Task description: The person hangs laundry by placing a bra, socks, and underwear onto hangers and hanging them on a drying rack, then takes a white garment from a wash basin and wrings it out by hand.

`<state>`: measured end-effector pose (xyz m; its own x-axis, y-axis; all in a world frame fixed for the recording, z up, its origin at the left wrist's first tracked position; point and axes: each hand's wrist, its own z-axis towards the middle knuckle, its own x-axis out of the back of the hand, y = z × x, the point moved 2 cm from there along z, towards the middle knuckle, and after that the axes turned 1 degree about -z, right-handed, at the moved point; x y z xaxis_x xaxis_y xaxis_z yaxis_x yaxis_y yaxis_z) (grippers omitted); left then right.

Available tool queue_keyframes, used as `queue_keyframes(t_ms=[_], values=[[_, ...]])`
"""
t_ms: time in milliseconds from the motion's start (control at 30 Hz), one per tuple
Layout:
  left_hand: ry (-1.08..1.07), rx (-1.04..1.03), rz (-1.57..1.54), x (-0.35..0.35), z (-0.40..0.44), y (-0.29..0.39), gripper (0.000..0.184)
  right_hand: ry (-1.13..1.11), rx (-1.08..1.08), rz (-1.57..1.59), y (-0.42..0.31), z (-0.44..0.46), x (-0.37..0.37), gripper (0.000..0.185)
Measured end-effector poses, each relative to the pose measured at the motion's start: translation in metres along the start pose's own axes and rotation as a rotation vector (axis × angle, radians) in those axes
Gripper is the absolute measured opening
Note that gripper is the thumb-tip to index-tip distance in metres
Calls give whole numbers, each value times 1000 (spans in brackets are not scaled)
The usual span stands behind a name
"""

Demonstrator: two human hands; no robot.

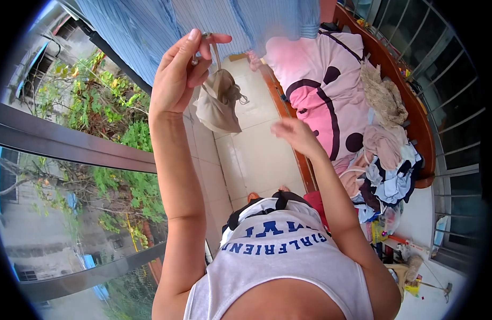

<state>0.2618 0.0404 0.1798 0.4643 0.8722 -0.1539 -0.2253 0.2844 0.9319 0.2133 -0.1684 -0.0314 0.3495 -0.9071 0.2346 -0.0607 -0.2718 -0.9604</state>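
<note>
Raised at upper left, my left hand (179, 72) pinches the thin strap of a beige bra (218, 104). The bra hangs folded below the fingers, over the tiled floor. Small metal pieces (206, 35) show at the fingertips; I cannot make out exactly what they are. My right hand (298, 136) is in the air to the right of the bra, apart from it, near the bed's wooden edge. Its fingers are loosely stretched out and somewhat blurred, with nothing seen in them.
Blue ribbed curtain-like cloth (230, 24) hangs ahead. On the right, a wooden bed (424, 144) carries a pink patterned cover (315, 101) and a heap of clothes (387, 165). Window bars (454, 112) stand beyond it. A metal-framed window (75, 138) is on the left.
</note>
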Motion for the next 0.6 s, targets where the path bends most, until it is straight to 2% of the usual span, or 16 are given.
queue_keyframes(t_ms=[33, 100, 133, 200, 233, 300, 367, 400, 500, 600], values=[[0, -2, 3, 2, -2, 0, 33, 0, 3, 1, -8, 7, -2, 34], [53, -20, -112, 7, -5, 2, 34, 383, 258, -55, -34, 24, -10, 51], [70, -24, -92, 8, -7, 3, 35, 383, 258, -55, -35, 39, -19, 51], [56, -31, -98, 8, -10, 7, 35, 739, 422, -445, -31, 71, -37, 70], [42, -37, -104, 9, -11, 8, 35, 739, 411, -513, -28, 84, -47, 78], [114, -78, -45, 18, -17, 14, 35, 457, 172, -533, -2, 110, -54, 64], [217, -144, 4, 44, -23, 20, 34, 120, -97, -404, 8, 116, -31, 52], [295, -130, 24, 63, -27, 19, 33, 303, 94, -505, 33, 125, -21, 51], [427, -91, -16, 102, -40, 7, 30, 184, 16, -486, 17, 107, 22, 55], [491, -22, -60, 115, -50, -12, 28, 23, 94, -750, -8, 92, 52, 49]])
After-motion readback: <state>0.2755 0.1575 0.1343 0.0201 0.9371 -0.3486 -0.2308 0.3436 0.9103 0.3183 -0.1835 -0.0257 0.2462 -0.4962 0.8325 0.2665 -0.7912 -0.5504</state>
